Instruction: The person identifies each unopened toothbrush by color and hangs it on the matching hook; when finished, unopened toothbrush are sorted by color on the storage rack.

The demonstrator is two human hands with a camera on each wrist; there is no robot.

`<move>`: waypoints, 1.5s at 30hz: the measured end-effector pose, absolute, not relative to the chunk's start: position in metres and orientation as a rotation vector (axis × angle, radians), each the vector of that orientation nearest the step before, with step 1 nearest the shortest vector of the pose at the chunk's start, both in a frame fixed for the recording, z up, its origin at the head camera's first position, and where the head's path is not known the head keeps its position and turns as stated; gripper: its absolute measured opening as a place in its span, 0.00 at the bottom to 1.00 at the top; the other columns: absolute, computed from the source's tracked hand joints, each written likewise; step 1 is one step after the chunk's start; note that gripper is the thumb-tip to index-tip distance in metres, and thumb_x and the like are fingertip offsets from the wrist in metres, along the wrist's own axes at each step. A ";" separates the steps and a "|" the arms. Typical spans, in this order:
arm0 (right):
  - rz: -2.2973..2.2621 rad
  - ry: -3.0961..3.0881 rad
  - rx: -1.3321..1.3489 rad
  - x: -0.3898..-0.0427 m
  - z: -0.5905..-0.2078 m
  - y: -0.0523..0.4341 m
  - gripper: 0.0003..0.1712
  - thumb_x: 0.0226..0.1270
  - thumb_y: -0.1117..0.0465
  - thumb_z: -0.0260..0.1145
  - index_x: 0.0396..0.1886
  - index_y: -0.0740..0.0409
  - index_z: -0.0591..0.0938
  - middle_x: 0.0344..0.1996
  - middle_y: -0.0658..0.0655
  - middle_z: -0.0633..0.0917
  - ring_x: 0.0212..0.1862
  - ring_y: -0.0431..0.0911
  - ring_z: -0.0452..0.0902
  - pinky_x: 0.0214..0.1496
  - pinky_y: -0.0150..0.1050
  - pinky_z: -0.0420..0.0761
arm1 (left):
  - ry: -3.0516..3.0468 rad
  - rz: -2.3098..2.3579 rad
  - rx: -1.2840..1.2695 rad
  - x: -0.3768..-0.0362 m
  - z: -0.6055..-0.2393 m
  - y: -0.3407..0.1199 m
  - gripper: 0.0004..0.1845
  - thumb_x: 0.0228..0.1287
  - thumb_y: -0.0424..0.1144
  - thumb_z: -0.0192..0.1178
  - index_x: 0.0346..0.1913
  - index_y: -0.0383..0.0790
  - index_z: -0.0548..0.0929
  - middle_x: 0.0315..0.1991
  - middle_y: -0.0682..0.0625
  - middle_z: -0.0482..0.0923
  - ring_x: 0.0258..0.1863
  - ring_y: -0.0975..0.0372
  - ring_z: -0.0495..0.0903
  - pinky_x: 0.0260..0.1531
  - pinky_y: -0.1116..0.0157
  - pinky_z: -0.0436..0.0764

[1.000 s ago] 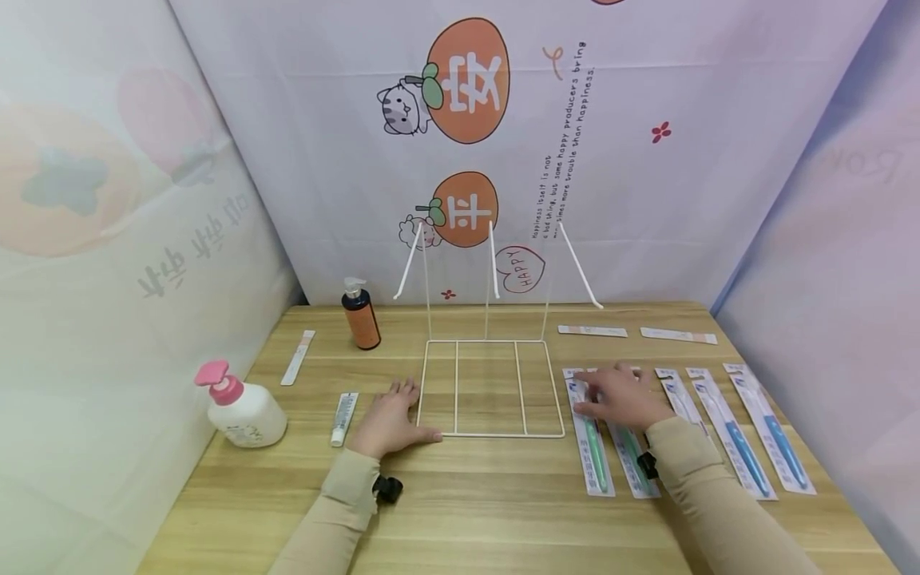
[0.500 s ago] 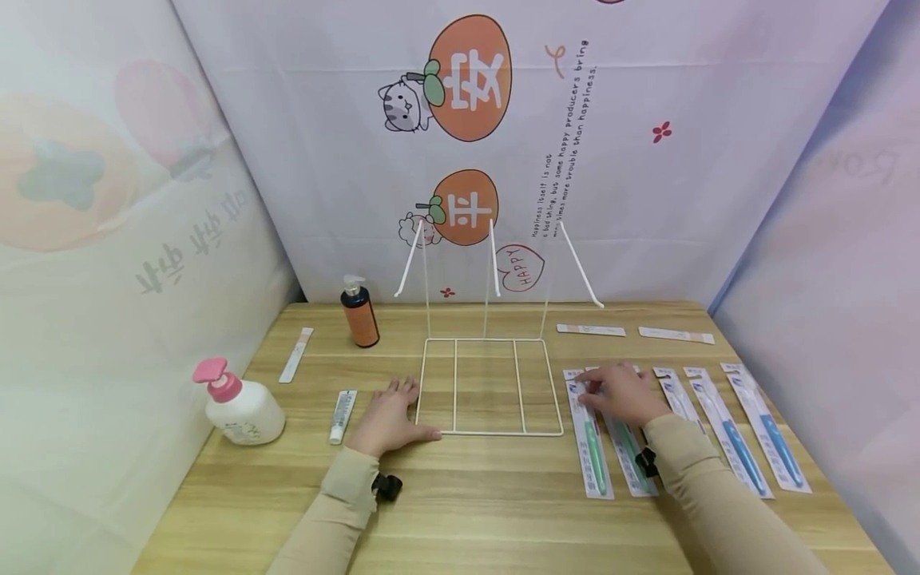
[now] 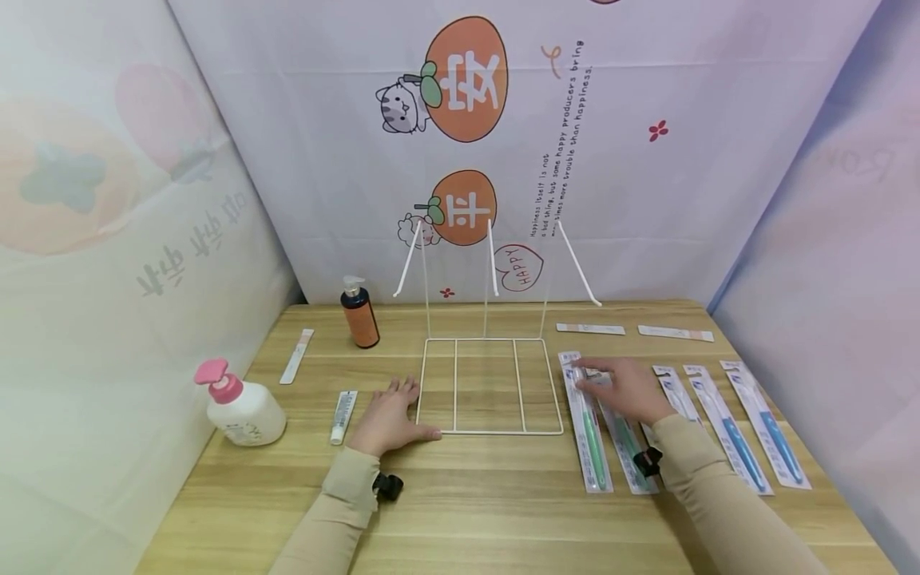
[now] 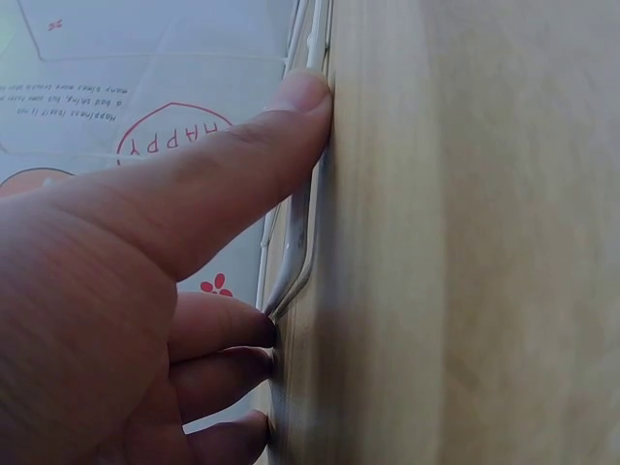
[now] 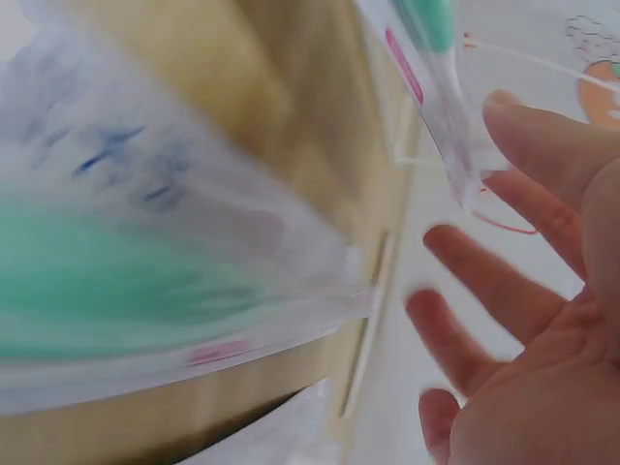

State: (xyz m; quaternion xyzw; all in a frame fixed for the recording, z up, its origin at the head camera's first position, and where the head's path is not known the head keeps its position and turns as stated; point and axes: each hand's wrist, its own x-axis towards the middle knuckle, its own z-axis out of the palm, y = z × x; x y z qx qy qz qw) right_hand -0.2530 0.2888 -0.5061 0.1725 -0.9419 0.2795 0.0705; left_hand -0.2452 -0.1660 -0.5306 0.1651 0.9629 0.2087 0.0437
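The right hand [image 3: 624,389] had slid the green toothbrush pack [image 3: 587,423] a bit toward the white wire rack [image 3: 490,389]; its grip pinched the pack's top end, lifting it off the counter [image 3: 460,495]. The left hand [image 3: 388,419] stayed flat, fingers spread, thumb pressing the rack's near corner.

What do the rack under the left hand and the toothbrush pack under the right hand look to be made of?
The rack looks like thin metal wire with a smooth white coating: slim rods, bent corners. The toothbrush pack seems clear glossy plastic over a printed card backing; the green brush shows through. The table looks like wood-grain laminate.
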 end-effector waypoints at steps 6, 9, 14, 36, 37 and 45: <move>1.169 -2.726 0.555 -0.251 -0.479 0.270 0.23 0.74 0.54 0.76 0.66 0.51 0.88 0.53 0.57 0.92 0.46 0.49 0.90 0.46 0.41 0.88 | 2.941 0.652 0.497 -0.245 -0.530 -0.170 0.58 0.55 0.67 0.79 0.79 0.32 0.72 0.81 0.35 0.63 0.82 0.36 0.58 0.77 0.33 0.58; 1.334 -2.638 0.584 -0.247 -0.464 0.258 0.23 0.73 0.58 0.77 0.65 0.50 0.88 0.55 0.56 0.90 0.46 0.47 0.90 0.45 0.36 0.88 | 2.930 0.652 0.489 -0.245 -0.531 -0.171 0.58 0.56 0.67 0.79 0.80 0.32 0.71 0.82 0.35 0.63 0.82 0.37 0.57 0.78 0.34 0.57; 1.499 -2.461 0.668 -0.233 -0.430 0.228 0.23 0.72 0.65 0.77 0.65 0.51 0.87 0.50 0.56 0.90 0.45 0.44 0.88 0.46 0.33 0.88 | 2.925 0.634 0.485 -0.245 -0.530 -0.171 0.58 0.56 0.67 0.79 0.80 0.33 0.71 0.82 0.35 0.62 0.82 0.37 0.57 0.78 0.34 0.57; 1.672 -1.926 0.981 -0.238 -0.378 0.138 0.26 0.62 0.84 0.74 0.59 0.69 0.85 0.46 0.65 0.87 0.43 0.48 0.86 0.45 0.40 0.91 | 2.924 0.675 0.493 -0.240 -0.525 -0.166 0.58 0.56 0.65 0.80 0.79 0.30 0.71 0.81 0.33 0.63 0.82 0.35 0.58 0.77 0.33 0.58; 1.660 -1.935 0.958 -0.240 -0.380 0.137 0.26 0.62 0.84 0.74 0.59 0.68 0.85 0.46 0.65 0.88 0.43 0.48 0.87 0.45 0.40 0.91 | 2.924 0.677 0.494 -0.240 -0.525 -0.165 0.58 0.56 0.65 0.80 0.79 0.30 0.71 0.81 0.33 0.63 0.82 0.35 0.58 0.77 0.33 0.58; 1.619 -2.048 0.746 -0.273 -0.382 0.129 0.24 0.65 0.79 0.75 0.61 0.64 0.84 0.49 0.63 0.88 0.46 0.49 0.86 0.48 0.38 0.90 | 2.933 0.665 0.503 -0.239 -0.524 -0.165 0.57 0.56 0.65 0.79 0.79 0.30 0.72 0.80 0.33 0.64 0.81 0.35 0.59 0.77 0.33 0.58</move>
